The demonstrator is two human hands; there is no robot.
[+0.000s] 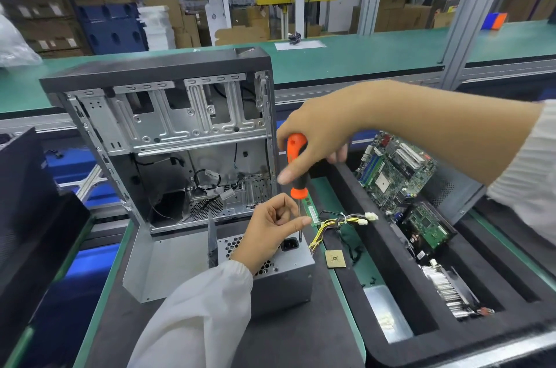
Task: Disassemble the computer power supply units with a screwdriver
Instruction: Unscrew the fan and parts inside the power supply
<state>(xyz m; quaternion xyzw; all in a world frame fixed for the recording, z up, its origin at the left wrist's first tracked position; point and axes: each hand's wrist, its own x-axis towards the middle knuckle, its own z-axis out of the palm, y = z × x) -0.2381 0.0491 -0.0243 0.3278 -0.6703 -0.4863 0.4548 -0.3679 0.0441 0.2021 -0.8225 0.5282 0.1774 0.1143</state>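
Unscrewing just starting: right hand (313, 141) grips orange-black screwdriver (297, 169), left hand (270, 226) pinches its shaft over grey metal power supply box (282, 280), near centre worktop (301, 343), casing unopened.

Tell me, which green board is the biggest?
The motherboard leaning at the far end of the black tray. It is wider than the small board just below it and the thin RAM stick by the screwdriver.
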